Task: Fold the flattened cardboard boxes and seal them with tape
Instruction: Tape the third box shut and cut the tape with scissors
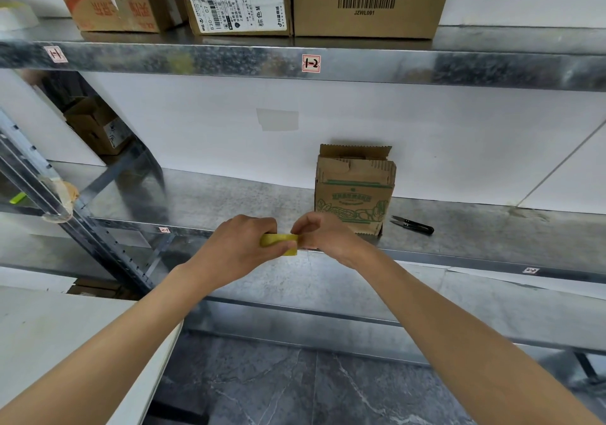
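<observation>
Just below the middle of the frame, a roll of yellow tape [279,240] is held in the air in front of the edge of the metal shelf [229,201]. It is gripped by the left hand [244,244], whose fingers [262,224] are curled over its top while the thumb is pressed along its lower side. At the roll's right edge it is met by the right hand [324,237], whose fingers [305,224] are bent inward and pinched together against the tape; whether a loose end has been caught there cannot be told. Directly behind the right hand, a little to the right of centre, a small cardboard box [354,192] printed in green is stood upright on the shelf against the white wall [459,136], with its top flaps raised. Just right of the box, apart from it, a pair of black snips [413,225] is laid flat on the shelf. Across the top of the frame an upper shelf [492,67] is seen, marked by a small label [311,63] reading 1-2 and loaded with three cartons [370,1] set side by side. Along the bottom of the frame, dark marbled floor [295,385] is shown between the two forearms.
</observation>
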